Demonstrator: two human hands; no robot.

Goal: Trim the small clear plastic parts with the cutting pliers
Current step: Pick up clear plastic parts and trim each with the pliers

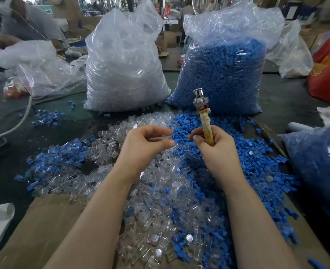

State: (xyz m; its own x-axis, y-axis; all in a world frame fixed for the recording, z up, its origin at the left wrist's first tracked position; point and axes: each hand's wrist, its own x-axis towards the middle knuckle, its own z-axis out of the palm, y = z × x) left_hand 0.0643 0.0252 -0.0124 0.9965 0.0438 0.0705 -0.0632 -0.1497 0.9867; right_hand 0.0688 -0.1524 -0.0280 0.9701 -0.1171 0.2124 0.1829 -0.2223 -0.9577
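Right hand [213, 146] clenched round taped pliers [203, 115], metal head up, jaws toward the bags. Left hand [146, 142] just beside, pinching a clear part [157, 138] between thumb and fingertips, above a heap of clear parts [152, 200] and blue parts [257, 167]. Behind, clear bag [125, 61] and blue bag [224, 66] upright.
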